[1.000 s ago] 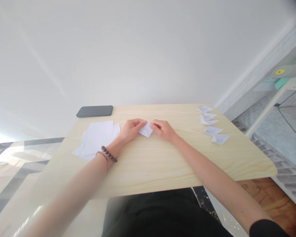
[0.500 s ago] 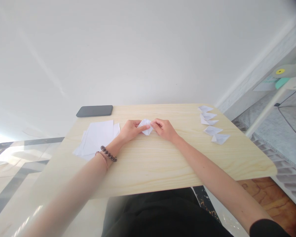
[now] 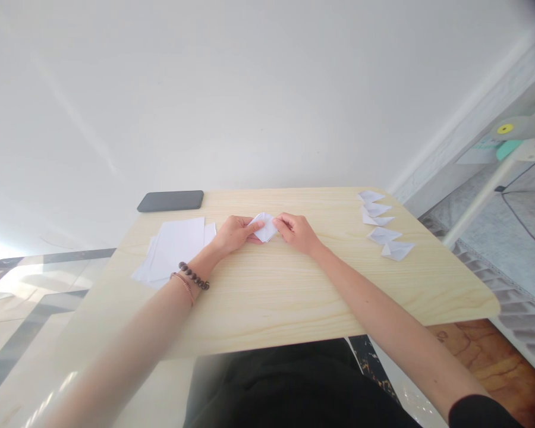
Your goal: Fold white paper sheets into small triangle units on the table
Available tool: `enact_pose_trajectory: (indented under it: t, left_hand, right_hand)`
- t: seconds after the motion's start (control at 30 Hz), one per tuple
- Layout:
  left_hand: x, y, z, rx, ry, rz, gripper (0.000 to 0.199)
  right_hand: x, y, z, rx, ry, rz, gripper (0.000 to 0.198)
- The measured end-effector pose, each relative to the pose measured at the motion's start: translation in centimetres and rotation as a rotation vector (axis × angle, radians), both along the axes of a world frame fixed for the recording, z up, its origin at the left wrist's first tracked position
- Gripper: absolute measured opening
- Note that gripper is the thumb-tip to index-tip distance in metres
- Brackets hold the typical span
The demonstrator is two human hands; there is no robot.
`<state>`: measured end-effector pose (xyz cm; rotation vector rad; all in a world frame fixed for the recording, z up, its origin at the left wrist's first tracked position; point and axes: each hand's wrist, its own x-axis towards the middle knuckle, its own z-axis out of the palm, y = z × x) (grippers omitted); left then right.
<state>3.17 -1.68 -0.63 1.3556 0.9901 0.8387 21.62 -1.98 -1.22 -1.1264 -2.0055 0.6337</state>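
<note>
A small folded piece of white paper [image 3: 266,228] is held between my two hands over the middle of the table. My left hand [image 3: 237,232] grips its left side, thumb on top and fingers beneath. My right hand [image 3: 296,232] pinches the right corner between thumb and fingertips. Creases run across the paper's face, which looks roughly diamond-shaped. Part of it is hidden under my left thumb and fingers.
Loose white sheets [image 3: 181,246] lie overlapping at the left of the wooden table [image 3: 267,297]. Behind them rests a dark phone [image 3: 170,201]. Several folded paper boats [image 3: 398,250] stand in a column near the right edge. A pale wall rises behind.
My left thumb has slid left, showing more of the paper's face. The paper has turned slightly in my fingers. Both hands keep hold of it in nearly the same place.
</note>
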Motion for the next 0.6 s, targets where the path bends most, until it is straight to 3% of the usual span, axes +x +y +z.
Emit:
enact_pose_trajectory:
  t: [0.13, 0.3, 0.43, 0.6]
  left_hand:
    - [-0.07, 0.09, -0.26, 0.064, 0.032, -0.012, 0.044]
    - [-0.28, -0.22, -0.19, 0.495, 0.468, 0.078, 0.044]
    - [-0.48, -0.45, -0.17, 0.776, 0.691, 0.007, 0.043]
    - [-0.14, -0.79, -0.35, 0.871, 0.919, 0.006, 0.034]
  right_hand:
    - [0.31, 0.39, -0.19, 0.046, -0.077, 0.008, 0.032]
    - [0.71, 0.58, -0.34, 0.062, -0.213, -0.019, 0.03]
    - [0.6, 0.68, -0.51, 0.092, -0.331, -0.093, 0.02]
    - [0.36, 0.57, -0.42, 0.149, -0.384, -0.058, 0.017]
